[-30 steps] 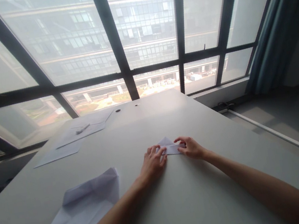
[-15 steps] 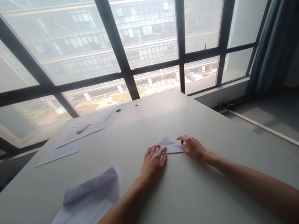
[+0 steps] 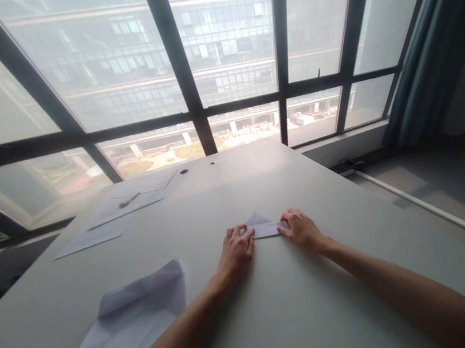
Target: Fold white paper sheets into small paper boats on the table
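In the head view, we have the folded paper [image 3: 266,230] flat on the desk [image 3: 280,315], directly between our two hands; its straight strip runs from one hand to the other, and its peak points away from us. Our left hand [image 3: 235,252] is at the paper's left end and our right hand [image 3: 303,231] at its right end, both touching, so neither is nearer. Each grip is drawn in almost fully, curled fingers and thumb on its end of the paper; we cannot tell how far the thumbs reach beneath. From the left grip the paper lies to the right, from the right grip to the left. Left of the folded paper and closer to us rests a larger creased sheet [image 3: 140,316]; left of it and farther off lie flat sheets [image 3: 99,236] bearing a small white object [image 3: 130,200].
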